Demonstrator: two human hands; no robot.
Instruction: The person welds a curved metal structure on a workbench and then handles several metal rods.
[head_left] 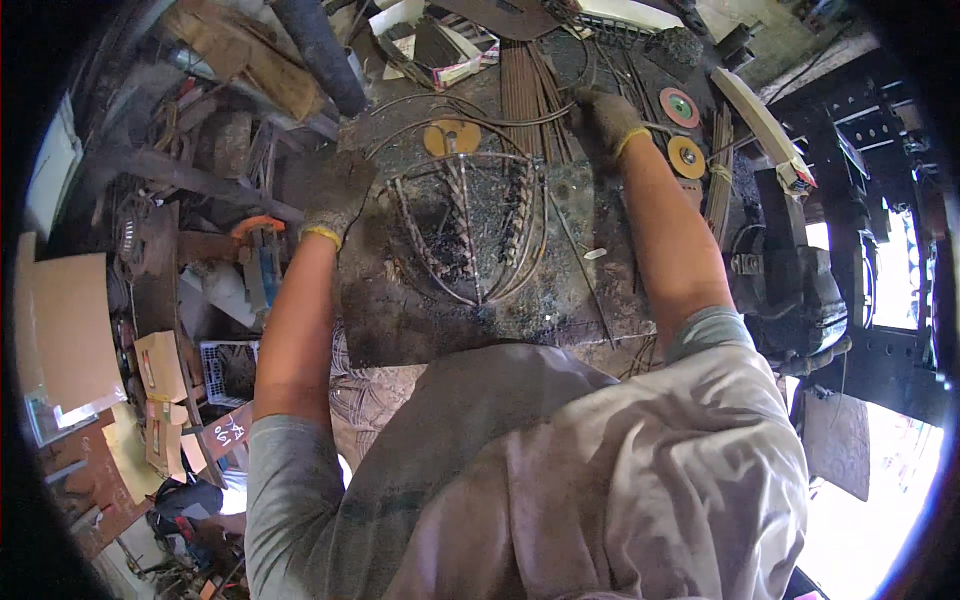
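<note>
A metal frame (478, 292) lies on the dark worktable (400, 335) in front of me. Thin bars make its curved, pointed outline, and twisted rods run down inside it. My left hand (336, 190), in a dark work glove with a yellow cuff, is at the table's left side, beside the frame. Its fingers blend into the dark background. Farther off, my right hand (606, 122), gloved alike, is closed beside the rod bundle; what it grips is hidden. Thin curved rods or cables (430, 98) arc across the table between the hands.
Behind the frame lie a yellow disc (440, 138), a bundle of brown rods (518, 85) and an opened box (468, 72). Abrasive discs (686, 157) lie right of my right arm. A thin straight rod (583, 262) rests beside the frame. Scrap and cardboard (75, 320) crowd the left.
</note>
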